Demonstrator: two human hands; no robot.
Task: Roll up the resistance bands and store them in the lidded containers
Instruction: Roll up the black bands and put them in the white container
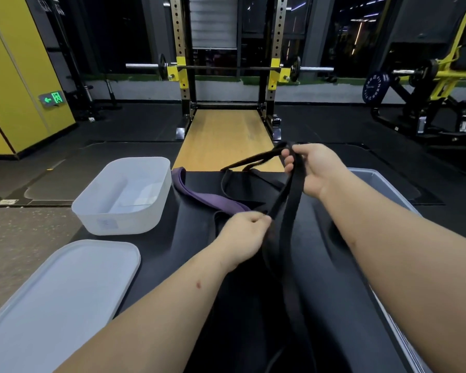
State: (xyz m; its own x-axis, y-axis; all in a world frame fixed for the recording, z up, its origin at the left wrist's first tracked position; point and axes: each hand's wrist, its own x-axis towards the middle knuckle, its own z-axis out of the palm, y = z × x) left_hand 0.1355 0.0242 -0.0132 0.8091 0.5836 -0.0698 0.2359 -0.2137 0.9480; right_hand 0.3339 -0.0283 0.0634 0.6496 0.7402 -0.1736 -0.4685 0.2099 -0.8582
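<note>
I am holding the black band [295,184] up over the dark surface [315,278]. My right hand [316,170] is lifted, its fingers curling round the band's strands, and my left hand [244,232] is lower and nearer me, its fingers pinching the same band. The band is hanging between them in long loose loops with no tight coil showing, so I judge the rolling is only just starting. The purple band [199,195] is lying flat on the surface beyond my left hand, with neither hand on it. The white container [113,222] is sitting open at the left with no band inside, and its lid [59,292] is lying off, just in front of it. A second container [374,175] is peeking out behind my right arm; I cannot tell what it holds. Rolling both bands, storing them and closing the lids all appear to be left.
</note>
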